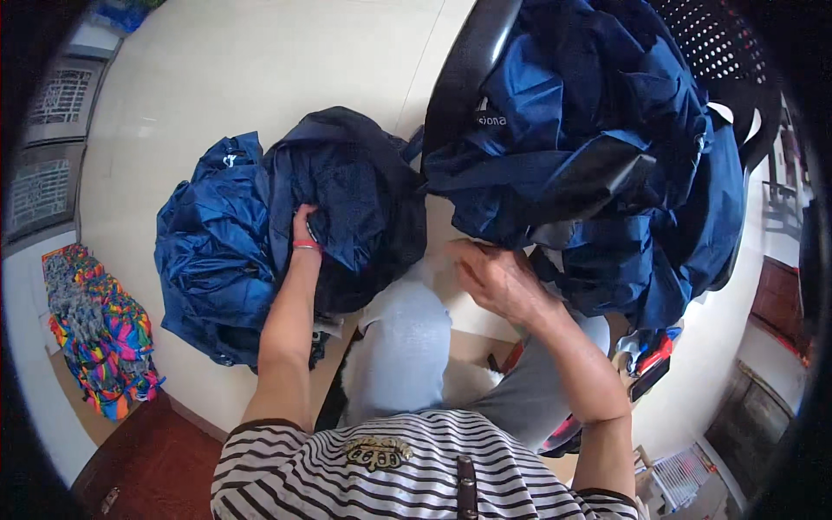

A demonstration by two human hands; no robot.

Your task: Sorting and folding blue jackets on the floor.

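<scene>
My left hand [303, 227] reaches into a bundle of dark navy cloth [355, 191] in front of me. A red band circles that wrist, and folds of the cloth hide most of the fingers. Against the bundle's left side lies a shinier blue cloth heap [212, 243] with a small white bit near its top. My right hand [494, 273] is above my knees, fingers curled in and slightly blurred. It is beside the lower edge of a large pile of blue cloth [589, 113] at the right. What its fingers hold, if anything, is hidden.
The large pile rests in a black container with a perforated wall [715, 39]. Rainbow-coloured bundles [104, 334] lie at the far left by a dark red door [147, 459]. Red and black items [654, 355] are beside my right forearm. Pale tiled floor [286, 61] surrounds the cloth.
</scene>
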